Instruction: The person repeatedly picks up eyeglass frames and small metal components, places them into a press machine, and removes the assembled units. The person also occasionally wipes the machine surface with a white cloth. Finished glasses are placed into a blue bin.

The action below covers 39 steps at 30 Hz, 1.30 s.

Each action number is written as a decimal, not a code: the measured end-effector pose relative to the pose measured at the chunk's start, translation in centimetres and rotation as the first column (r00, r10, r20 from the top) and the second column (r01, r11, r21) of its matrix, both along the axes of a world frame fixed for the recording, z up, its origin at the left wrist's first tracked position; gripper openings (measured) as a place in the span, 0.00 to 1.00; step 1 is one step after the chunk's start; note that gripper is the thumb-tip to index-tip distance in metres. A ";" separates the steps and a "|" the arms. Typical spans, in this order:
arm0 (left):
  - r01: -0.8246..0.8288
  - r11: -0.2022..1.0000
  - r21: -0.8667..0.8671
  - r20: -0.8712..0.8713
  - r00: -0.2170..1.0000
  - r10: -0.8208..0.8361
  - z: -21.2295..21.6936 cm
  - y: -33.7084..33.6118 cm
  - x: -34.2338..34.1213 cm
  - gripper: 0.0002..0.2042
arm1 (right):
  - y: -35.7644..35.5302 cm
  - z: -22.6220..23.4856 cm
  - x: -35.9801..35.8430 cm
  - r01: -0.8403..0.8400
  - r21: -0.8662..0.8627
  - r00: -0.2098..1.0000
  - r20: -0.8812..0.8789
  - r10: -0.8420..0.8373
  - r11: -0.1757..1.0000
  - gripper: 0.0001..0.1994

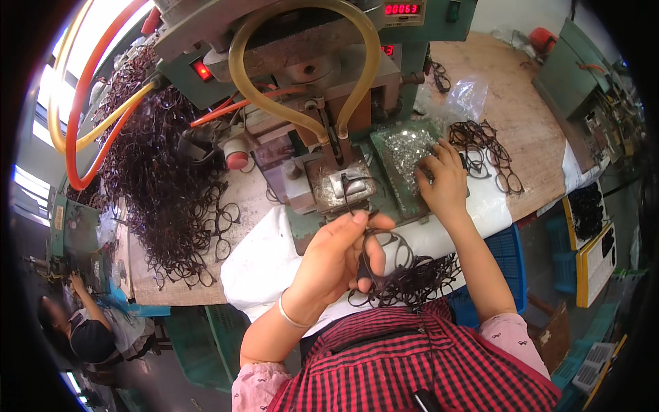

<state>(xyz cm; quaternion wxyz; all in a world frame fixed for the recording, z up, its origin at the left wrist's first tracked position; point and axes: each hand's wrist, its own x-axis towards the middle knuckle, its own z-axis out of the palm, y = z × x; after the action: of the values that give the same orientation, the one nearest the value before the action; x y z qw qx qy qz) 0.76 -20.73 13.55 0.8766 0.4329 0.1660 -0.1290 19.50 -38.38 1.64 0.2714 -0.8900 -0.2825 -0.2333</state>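
My left hand (336,250) is closed around a dark eyeglass frame (400,259), with its rims hanging by my fingers. A thin dark part of it reaches up to the small metal fixture (351,184) under the press head (336,147). My right hand (445,180) rests over the green tray (391,180) of small shiny metal pieces (406,152). Its fingers are bent but apart, with their tips down at the pieces; whether a tiny piece lies between them is too small to see.
A big heap of dark eyeglass frames (158,165) covers the table's left side. More frames lie at my lap (419,281) and right of the tray (480,141). Hoses (237,55) loop from the machine. A blue basket (511,264) stands at right; another person (103,329) sits far left.
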 end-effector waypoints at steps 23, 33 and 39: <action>-0.584 -0.152 0.798 0.560 0.624 0.544 -4.7 14.5 -10.8 0.07 | 0.7 1.8 0.1 -0.020 -0.068 1.000 0.005 0.020 0.998 0.05; 0.105 -0.718 0.688 0.304 0.857 0.416 -15.2 21.0 -4.2 0.13 | 0.6 1.3 -0.1 -0.045 0.200 0.995 -0.077 0.061 0.979 0.06; -0.080 -0.583 0.809 0.138 0.989 0.055 -16.6 25.0 -6.8 0.17 | -2.8 3.3 -3.3 0.093 0.529 0.840 -0.497 0.219 0.844 0.07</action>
<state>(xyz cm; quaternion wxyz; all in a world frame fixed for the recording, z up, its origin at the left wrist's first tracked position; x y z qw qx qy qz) -6.00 4.29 -3.02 0.0275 0.9635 0.2157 0.1561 16.22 -41.17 4.94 0.5836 -0.7975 -0.1491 -0.0330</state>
